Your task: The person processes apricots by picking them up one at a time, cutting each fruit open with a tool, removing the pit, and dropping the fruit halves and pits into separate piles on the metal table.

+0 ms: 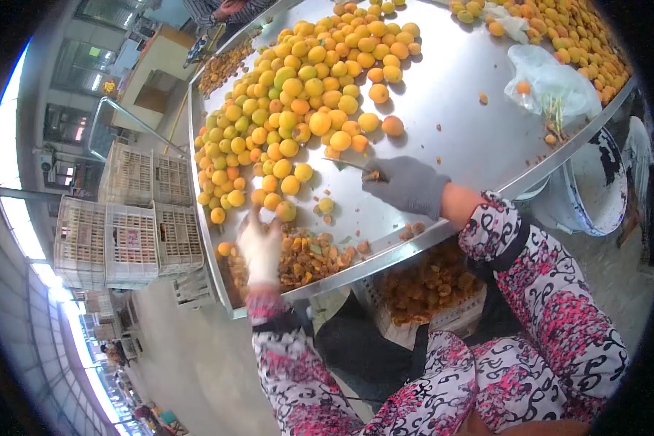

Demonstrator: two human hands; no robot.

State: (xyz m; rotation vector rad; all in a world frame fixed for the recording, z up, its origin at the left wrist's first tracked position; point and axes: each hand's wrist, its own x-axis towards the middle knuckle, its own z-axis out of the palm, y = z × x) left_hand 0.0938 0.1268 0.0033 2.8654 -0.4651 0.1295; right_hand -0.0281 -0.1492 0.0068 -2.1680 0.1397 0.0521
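Observation:
My right hand point(407, 185), in a grey glove, is closed around the handle of a small knife point(350, 164). The blade points left over the metal table, close to the edge of a heap of whole apricots point(298, 94). In a white glove, my left hand point(260, 247) reaches to the near left end of that heap. Its fingers are apart and somewhat blurred, their tips beside an apricot point(285, 211). Below and right of it lies a pile of cut apricot pieces point(312, 258) along the table's near edge.
The raised rim of the metal table point(487, 195) runs in front of me. Under it stands a crate of apricot halves point(429, 287). A white bucket point(596, 189) is at the right, a plastic bag point(541, 76) on the table. Stacked crates point(131, 240) stand left; another person point(229, 11) is across.

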